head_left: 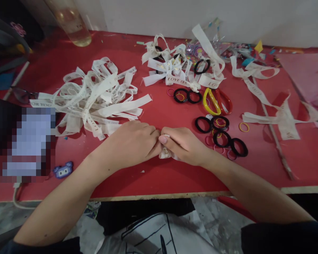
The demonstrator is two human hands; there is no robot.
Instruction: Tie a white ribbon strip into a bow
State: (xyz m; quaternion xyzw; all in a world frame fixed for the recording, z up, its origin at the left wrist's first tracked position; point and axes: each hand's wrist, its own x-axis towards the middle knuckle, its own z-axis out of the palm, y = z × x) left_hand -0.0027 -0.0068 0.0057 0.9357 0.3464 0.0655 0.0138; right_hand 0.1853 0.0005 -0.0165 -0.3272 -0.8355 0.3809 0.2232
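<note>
My left hand (134,143) and my right hand (184,144) meet at the middle of the red table (153,176), fingertips pressed together. Both are closed on a small piece of white printed ribbon (164,152), most of it hidden under my fingers. A loose heap of white ribbon strips (95,95) lies just behind my left hand. Several black hair ties (222,135) lie right of my right hand, with thin coloured elastic rings among them.
Ribbon bows with hair ties (180,70) are piled at the back centre. Yellow and red scissors (217,101) lie near them. A glass bottle (72,24) stands back left, a small blue toy (63,170) front left, a thin stick (275,141) at right.
</note>
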